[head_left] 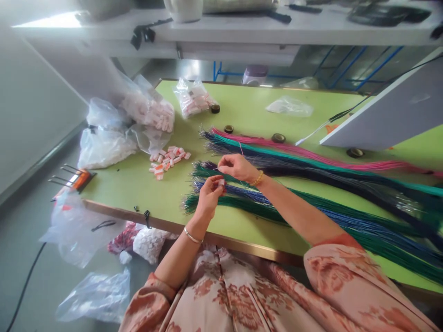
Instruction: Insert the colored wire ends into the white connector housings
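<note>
My left hand (208, 196) is closed on a small white connector (221, 182), held above the ends of the wire bundles. Just above and to the right, my right hand (238, 168) pinches a thin wire (242, 149) whose tip points left. The two hands are close but apart. Beneath them, long bundles of wire run rightward over the green table (138, 189): pink (311, 151), teal (258, 146), black, grey, blue (254, 194) and dark green (252, 207). A loose pile of white and orange connectors (168, 160) lies to the left.
Clear bags of connectors (195, 97) stand at the back left, beside a white plastic bag (104, 147). Several black tape rolls (278, 138) lie behind the wires. An orange holder with metal rods (79, 180) sits at the left corner. A grey panel (387, 108) rises at right.
</note>
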